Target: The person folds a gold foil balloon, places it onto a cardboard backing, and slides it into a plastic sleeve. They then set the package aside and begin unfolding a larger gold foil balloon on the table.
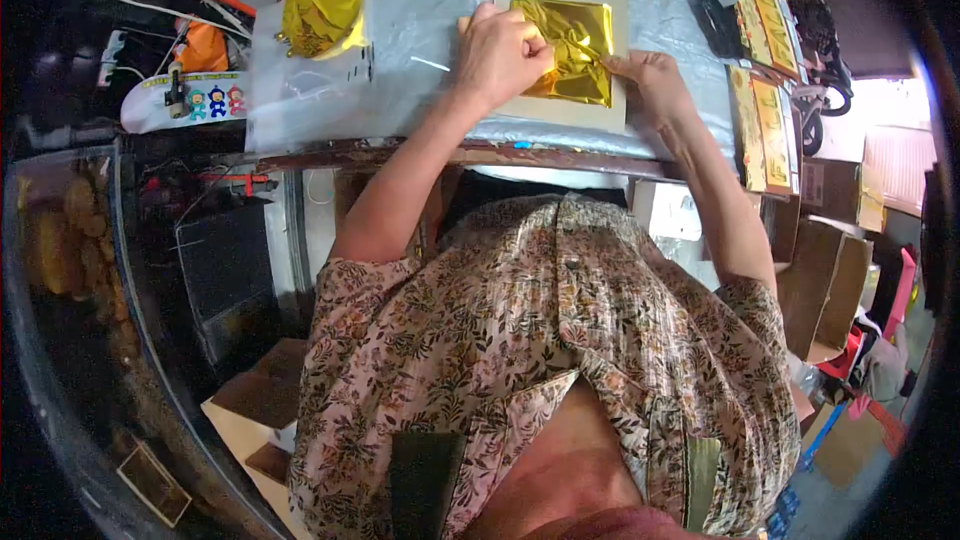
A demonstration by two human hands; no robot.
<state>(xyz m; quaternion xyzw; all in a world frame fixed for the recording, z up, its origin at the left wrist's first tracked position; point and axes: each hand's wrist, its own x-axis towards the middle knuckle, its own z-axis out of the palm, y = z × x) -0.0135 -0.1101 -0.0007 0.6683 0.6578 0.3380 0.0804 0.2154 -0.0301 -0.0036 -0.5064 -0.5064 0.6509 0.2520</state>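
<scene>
Having a crumpled gold foil bundle (325,0) at the left of the plastic-covered desk (415,105), seemingly within reach but aside. Curling the left hand (505,52) over the left part of a creased gold foil square (592,28), probably to steady it; cannot tell its exact grip, with fingertips partly hidden. Centring the square on beige card (580,120), likely as flat backing. Pinching its right edge between thumb and forefinger of the right hand (650,78), presumably for tension. Farther right, stacking printed cartons (765,125) along the border, perhaps to save room.
</scene>
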